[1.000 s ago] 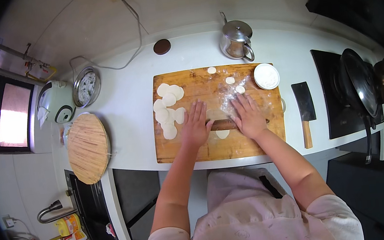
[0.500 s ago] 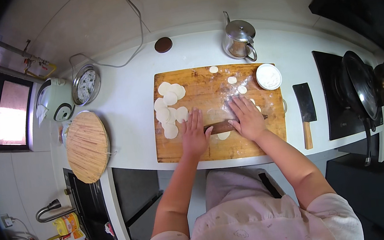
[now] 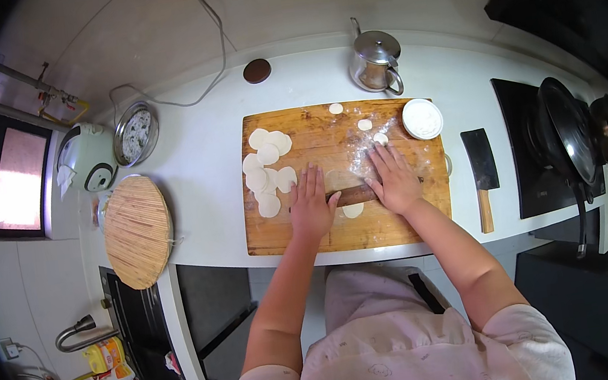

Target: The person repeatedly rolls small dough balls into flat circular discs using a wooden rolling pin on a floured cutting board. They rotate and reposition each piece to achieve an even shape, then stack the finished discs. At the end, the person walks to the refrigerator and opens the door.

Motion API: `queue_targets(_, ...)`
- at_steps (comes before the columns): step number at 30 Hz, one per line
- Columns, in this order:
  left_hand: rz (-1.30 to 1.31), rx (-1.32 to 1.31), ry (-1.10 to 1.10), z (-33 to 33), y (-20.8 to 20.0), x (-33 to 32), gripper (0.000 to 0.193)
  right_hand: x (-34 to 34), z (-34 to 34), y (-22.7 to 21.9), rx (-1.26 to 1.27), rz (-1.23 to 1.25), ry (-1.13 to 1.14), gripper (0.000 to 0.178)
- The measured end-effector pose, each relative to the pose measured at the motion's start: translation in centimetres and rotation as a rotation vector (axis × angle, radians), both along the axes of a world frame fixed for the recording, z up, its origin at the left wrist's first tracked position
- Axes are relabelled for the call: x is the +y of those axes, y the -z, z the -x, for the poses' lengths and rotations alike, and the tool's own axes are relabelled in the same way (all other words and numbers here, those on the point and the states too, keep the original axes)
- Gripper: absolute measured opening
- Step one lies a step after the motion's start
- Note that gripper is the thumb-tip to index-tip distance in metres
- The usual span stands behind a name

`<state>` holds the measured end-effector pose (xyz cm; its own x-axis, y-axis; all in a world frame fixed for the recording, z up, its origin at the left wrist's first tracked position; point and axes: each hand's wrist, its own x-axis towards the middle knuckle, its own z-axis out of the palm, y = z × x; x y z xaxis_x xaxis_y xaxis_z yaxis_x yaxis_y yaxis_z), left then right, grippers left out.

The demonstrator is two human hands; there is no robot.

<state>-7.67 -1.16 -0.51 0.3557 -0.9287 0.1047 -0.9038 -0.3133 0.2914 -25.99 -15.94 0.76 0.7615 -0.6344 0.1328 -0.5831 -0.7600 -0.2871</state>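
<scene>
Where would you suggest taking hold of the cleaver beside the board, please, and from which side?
Probably by its wooden handle, from the near side: the cleaver lies flat on the counter, handle toward the near edge, dark blade pointing away.

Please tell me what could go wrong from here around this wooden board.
The dough rounds at the left of the wooden board overlap, so they might stick together.

The cleaver lies with its blade uncovered on the counter, right of the board; a careless reach that way could cut the right hand.

The white bowl sits near the board's far right corner, beyond the right hand, and might get knocked.
</scene>
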Motion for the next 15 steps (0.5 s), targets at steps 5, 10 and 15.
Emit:
queue_targets(5, -0.165, 0.135, 0.065, 1.1, -1.6, 1.5, 0.066, 3.3, 3.1, -0.9, 0.0, -0.074, -0.035, 0.07)
queue_targets(10, -0.223, 0.301, 0.183, 3.6, -1.8, 2.7, 0.057, 6.8, 7.1, -0.9, -0.075, -0.167, -0.172, 0.061)
queue_targets(15, -0.15, 0.426, 0.302, 4.2, -2.1, 1.5, 0.055, 5.9, 7.5, -0.8, -0.154, -0.1, -0.202, 0.047)
